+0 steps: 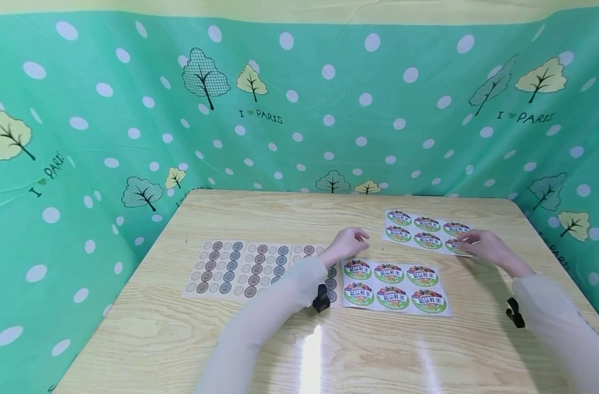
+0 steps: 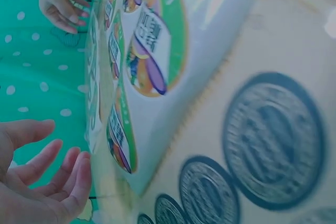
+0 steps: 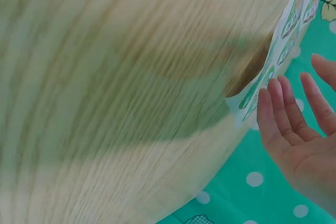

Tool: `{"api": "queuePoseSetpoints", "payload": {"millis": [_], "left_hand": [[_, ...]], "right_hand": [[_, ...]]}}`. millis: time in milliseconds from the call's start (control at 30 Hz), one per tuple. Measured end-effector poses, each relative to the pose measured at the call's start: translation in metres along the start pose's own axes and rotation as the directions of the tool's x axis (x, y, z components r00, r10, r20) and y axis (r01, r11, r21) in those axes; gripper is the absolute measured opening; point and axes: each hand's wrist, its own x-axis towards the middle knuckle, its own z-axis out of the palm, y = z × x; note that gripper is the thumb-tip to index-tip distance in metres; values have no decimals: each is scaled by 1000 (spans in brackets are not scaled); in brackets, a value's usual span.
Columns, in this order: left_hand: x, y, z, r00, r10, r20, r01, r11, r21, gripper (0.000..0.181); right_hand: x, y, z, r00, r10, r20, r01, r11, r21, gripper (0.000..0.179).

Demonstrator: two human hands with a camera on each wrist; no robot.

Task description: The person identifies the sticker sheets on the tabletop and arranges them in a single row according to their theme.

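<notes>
My right hand (image 1: 488, 247) is at the right end of the farther white sheet of round fruit stickers (image 1: 427, 224). In the right wrist view its fingers (image 3: 286, 111) are extended beside the sheet's edge, which lifts a little off the table; contact is hard to tell. The thumb stays apart. My left hand (image 1: 347, 244) hovers with loosely bent fingers and holds nothing, between that sheet and the brown and blue stamp-like round stickers. Just below it lies a second fruit sticker sheet (image 1: 393, 297), flat, with green-rimmed labels in two rows.
Sheets of brown and blue round stickers (image 1: 215, 268) lie side by side at the left; my left sleeve (image 1: 279, 295) covers part of them. The wooden table (image 1: 146, 339) ends at a green dotted curtain (image 1: 299, 82) behind and at both sides.
</notes>
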Motion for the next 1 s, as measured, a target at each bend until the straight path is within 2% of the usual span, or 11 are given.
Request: {"api": "queuePoseSetpoints", "payload": {"millis": [333, 567, 1000], "left_hand": [[13, 13, 14, 999, -36, -3, 36, 996, -82, 25], [21, 24, 21, 997, -60, -40, 56, 995, -82, 26], [42, 22, 36, 988, -83, -127, 65, 988, -141, 26]], "right_hand": [[9, 10, -5, 997, 77, -10, -77, 997, 17, 46], [19, 20, -5, 989, 146, -15, -146, 989, 36, 52], [26, 24, -4, 985, 174, 1, -174, 980, 94, 70]]}}
